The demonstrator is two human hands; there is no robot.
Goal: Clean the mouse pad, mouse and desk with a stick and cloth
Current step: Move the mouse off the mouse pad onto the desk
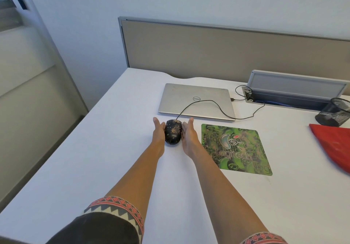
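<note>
Bare desk (pixel 106 149) leftward; laptop (pixel 195 99) and mouse pad (pixel 236 149) rightward.

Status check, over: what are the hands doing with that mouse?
Left hand and right hand open, flanking the mouse on the desk. Mouse speckled with crumbs, off the mouse pad. Red cloth far right, untouched. No stick seen.

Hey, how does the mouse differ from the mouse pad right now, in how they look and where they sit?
The mouse is black, rounded and speckled with light debris; the mouse pad is flat, green and printed with a Logitech logo. The mouse sits between the left hand and right hand; the mouse pad lies untouched to its right. A cable runs from the mouse toward the laptop; the pad has none. Both rest on the white desk.
</note>
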